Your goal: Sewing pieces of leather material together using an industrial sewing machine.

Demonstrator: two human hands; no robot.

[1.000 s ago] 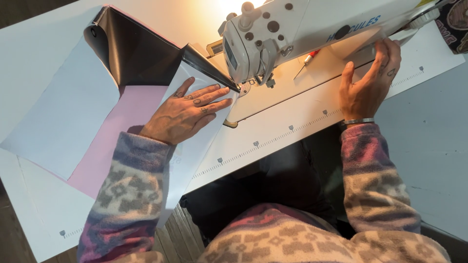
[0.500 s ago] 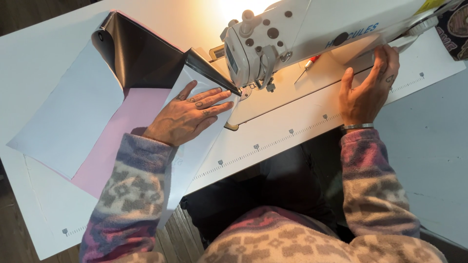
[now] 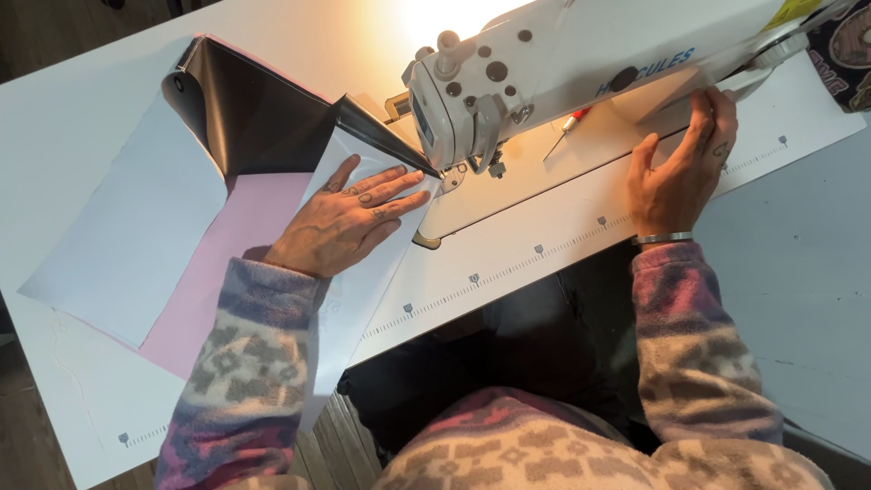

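Pressing flat with fingers spread, the left hand (image 3: 349,218) pins a white sheet (image 3: 363,272) to the worktop (image 3: 562,240) just left of the sewing machine (image 3: 581,63), its fingertips (image 3: 413,186) stopping close beside the needle and presser foot (image 3: 454,172); the grip is wide open, palm down, closed around nothing, which looks meant to keep the material smooth and steady where it meets the foot. A black sheet (image 3: 254,118), folded back so its glossy face shows, runs to a point right at the foot of the sewing machine, while a pink layer (image 3: 227,263) and another pale sheet (image 3: 127,227) lie further left of the machine, under and beside the hand. The right hand (image 3: 680,172) rests at the right-hand base of the sewing machine, fingers loosely curled against its lower edge and holding nothing I can make out, seemingly braced there for balance; a metal bangle (image 3: 662,239) sits on that wrist. A small red-handled tool (image 3: 572,122) lies under the arm of the sewing machine, well out of both hands' reach, and a printed ruler (image 3: 508,270) runs along the worktop's front edge below the machine
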